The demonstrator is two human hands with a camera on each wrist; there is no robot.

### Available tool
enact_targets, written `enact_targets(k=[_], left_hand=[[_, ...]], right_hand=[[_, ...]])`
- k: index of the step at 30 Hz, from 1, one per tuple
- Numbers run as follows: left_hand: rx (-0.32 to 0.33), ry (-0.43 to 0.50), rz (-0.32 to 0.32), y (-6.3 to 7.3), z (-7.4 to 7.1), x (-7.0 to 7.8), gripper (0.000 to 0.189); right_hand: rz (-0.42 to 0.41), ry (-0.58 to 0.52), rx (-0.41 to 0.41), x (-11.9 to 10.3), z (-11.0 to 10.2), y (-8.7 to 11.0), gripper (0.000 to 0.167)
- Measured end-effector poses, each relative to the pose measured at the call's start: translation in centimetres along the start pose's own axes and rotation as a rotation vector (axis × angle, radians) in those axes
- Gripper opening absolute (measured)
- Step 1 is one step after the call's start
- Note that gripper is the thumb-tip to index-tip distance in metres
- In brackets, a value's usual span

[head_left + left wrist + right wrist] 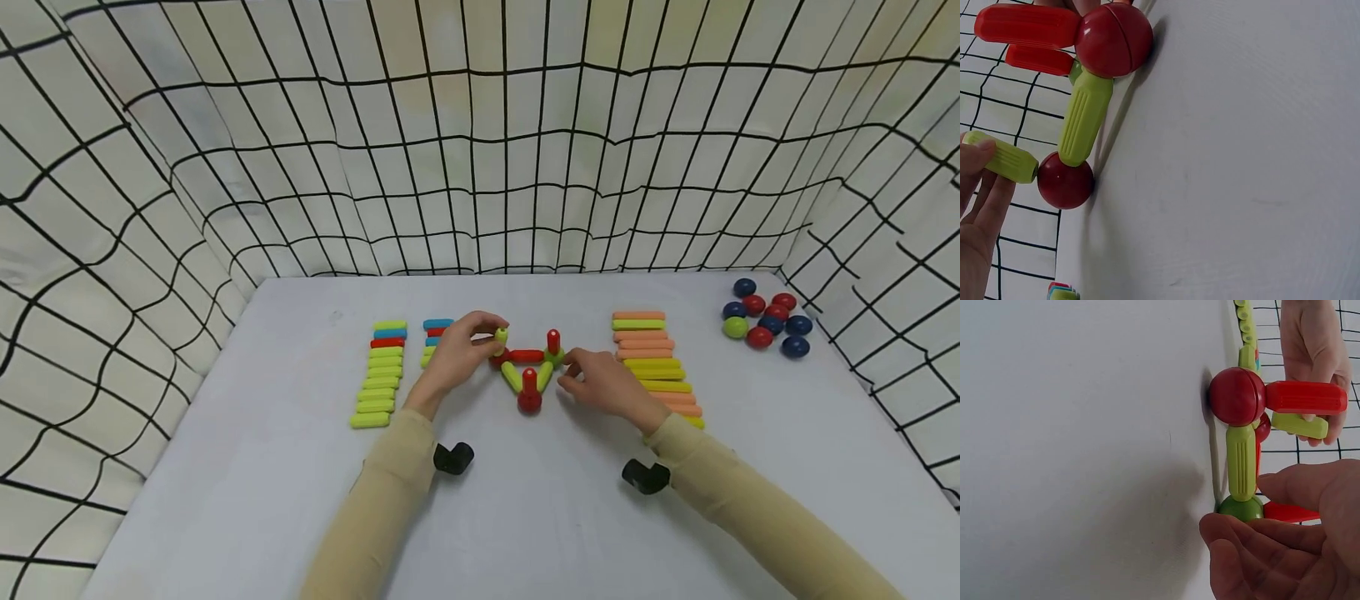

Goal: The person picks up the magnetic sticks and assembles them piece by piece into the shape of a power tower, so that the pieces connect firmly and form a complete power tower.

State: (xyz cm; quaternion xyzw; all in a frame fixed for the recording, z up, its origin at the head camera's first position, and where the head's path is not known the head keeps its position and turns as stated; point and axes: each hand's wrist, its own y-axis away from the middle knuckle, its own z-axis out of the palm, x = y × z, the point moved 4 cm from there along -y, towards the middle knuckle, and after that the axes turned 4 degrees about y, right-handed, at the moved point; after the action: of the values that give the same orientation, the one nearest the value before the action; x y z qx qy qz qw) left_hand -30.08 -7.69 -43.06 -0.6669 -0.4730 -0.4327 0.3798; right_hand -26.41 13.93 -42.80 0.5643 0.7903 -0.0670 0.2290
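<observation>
A triangle of rods and balls lies on the table. Its near corner is a red ball (529,403) bearing an upright red rod (529,381). At the right corner, a green ball (1241,509) carries another upright red rod (553,342). My left hand (465,346) pinches a lime-green rod (1007,159) between thumb and fingers; the rod stands on the left corner's red ball (1066,181), its lower end against it. Beside the green ball is my right hand (603,383), fingers loosely bent and thumb apart. Whether its fingertips touch the ball I cannot tell.
Short lime, blue and red rods (385,362) lie in columns on the left, partly behind my left hand. Longer orange and yellow rods (652,364) are stacked in a column on the right. Several loose balls (760,337) sit far right. Netting over white cloth (525,158) surrounds the table.
</observation>
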Motion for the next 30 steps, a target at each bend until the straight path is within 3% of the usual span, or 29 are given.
enact_targets(k=[4,11,15,19,23,30], left_hand=[[-0.029,-0.013,0.028,-0.2,0.4,-0.1,0.024],[-0.002,-0.016,0.041,0.1,0.5,-0.9,0.021],[0.022,-0.037,0.097,0.1,-0.1,-0.1,0.024],[0.022,-0.133,0.132,-0.1,-0.7,0.7,0.025],[-0.019,-0.176,0.106,-0.1,-0.7,0.6,0.025],[-0.010,-0.082,0.055,-0.2,-0.7,-0.3,0.028]], right_hand=[[0.019,-0.019,0.030,0.1,-0.3,-0.4,0.038],[0.010,-0.050,0.026,0.1,-0.2,-1.0,0.043],[0.008,-0.048,0.031,0.2,-0.2,-0.9,0.042],[0.011,-0.049,0.027,0.3,-0.2,-1.0,0.042],[0.014,-0.063,0.017,0.4,-0.1,-1.0,0.042],[0.015,-0.074,0.018,0.3,-0.2,-1.0,0.043]])
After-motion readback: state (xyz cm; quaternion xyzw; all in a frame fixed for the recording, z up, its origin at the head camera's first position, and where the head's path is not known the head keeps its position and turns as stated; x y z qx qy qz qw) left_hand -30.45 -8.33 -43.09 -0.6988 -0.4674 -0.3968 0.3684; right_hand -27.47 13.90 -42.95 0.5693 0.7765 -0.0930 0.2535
